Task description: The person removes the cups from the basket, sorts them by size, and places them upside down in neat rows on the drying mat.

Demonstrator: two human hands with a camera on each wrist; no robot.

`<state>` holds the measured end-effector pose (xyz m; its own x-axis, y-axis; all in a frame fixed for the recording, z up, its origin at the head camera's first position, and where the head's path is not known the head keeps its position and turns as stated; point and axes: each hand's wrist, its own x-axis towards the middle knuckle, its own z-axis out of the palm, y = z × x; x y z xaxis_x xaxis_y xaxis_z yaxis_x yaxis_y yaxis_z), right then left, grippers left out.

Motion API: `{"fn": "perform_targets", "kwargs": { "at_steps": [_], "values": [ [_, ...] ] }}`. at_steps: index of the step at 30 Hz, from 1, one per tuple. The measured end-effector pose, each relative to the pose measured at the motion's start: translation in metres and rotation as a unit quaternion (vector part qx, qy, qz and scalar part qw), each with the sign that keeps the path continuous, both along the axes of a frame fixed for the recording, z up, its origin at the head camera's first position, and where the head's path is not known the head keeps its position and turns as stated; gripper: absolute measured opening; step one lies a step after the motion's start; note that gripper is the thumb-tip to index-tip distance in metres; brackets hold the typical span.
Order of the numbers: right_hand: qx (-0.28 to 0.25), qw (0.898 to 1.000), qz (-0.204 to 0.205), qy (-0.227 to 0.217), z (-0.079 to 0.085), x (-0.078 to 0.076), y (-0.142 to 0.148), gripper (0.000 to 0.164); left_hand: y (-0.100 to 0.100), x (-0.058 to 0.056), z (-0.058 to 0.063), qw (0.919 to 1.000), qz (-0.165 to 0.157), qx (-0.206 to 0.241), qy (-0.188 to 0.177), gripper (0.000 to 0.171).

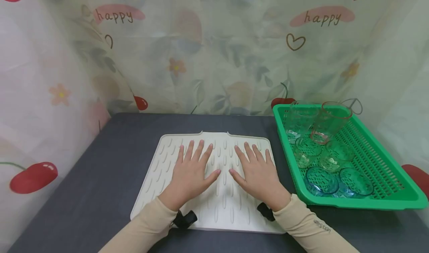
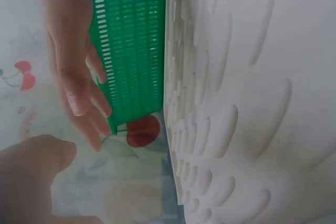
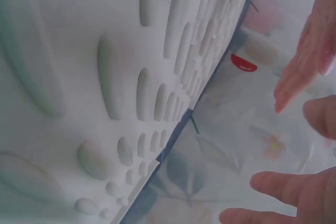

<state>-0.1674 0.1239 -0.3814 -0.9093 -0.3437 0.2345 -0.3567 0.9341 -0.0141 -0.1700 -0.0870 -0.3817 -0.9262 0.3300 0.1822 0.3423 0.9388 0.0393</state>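
Observation:
Both hands are spread over a white ridged drying mat (image 1: pixel 221 208), palms down. The left hand (image 1: pixel 190 173) is above the mat's left half with fingers straight and thumb pointing inward. Over the right half, the right hand (image 1: pixel 259 174) mirrors it, thumb toward the left one. Neither holds anything. In the left wrist view, the mat (image 2: pixel 252 98) stands apart from the left thumb (image 2: pixel 37 161), with the right hand (image 2: pixel 73 51) beyond. The right wrist view has the right fingers (image 3: pixel 278 182) raised off the mat's raised ridges (image 3: pixel 110 77).
Right of the mat, a green slotted basket (image 1: pixel 399 163) holds several glasses: a clear glass (image 1: pixel 298 120), a pink-rimmed mug (image 1: pixel 330 124), small clear cups, and blue ones such as a blue cup (image 1: pixel 321 180). A dark table (image 1: pixel 100 178) lies beneath; a printed curtain (image 1: pixel 214 59) hangs behind.

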Motion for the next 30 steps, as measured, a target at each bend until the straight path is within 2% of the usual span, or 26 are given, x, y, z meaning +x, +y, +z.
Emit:
{"fn": "perform_targets", "kwargs": {
  "at_steps": [9, 15, 20, 24, 28, 30],
  "values": [
    [0.003, 1.000, 0.012, 0.001, 0.011, 0.013, 0.004, 0.053, -0.003, 0.006, 0.007, 0.9985, -0.013, 0.027, -0.046, 0.063],
    [-0.040, 0.999, 0.017, -0.008, 0.026, 0.028, 0.009, 0.047, -0.010, 0.014, 0.016, 0.9967, -0.018, 0.044, -0.066, 0.055],
    [-0.090, 0.996, 0.019, 0.018, 0.047, 0.044, 0.026, 0.043, -0.024, 0.026, 0.028, 0.9948, -0.017, 0.070, -0.071, 0.051],
    [-0.136, 0.989, 0.018, 0.059, 0.060, 0.055, 0.049, 0.044, -0.045, 0.037, 0.041, 0.9931, 0.000, 0.098, -0.065, 0.049],
    [-0.194, 0.974, 0.026, 0.110, 0.068, 0.059, 0.076, 0.049, -0.069, 0.049, 0.053, 0.9906, 0.034, 0.122, -0.050, 0.049],
    [-0.221, 0.967, 0.028, 0.128, 0.070, 0.059, 0.089, 0.053, -0.080, 0.054, 0.056, 0.9896, 0.041, 0.134, -0.035, 0.050]
  ]
}}
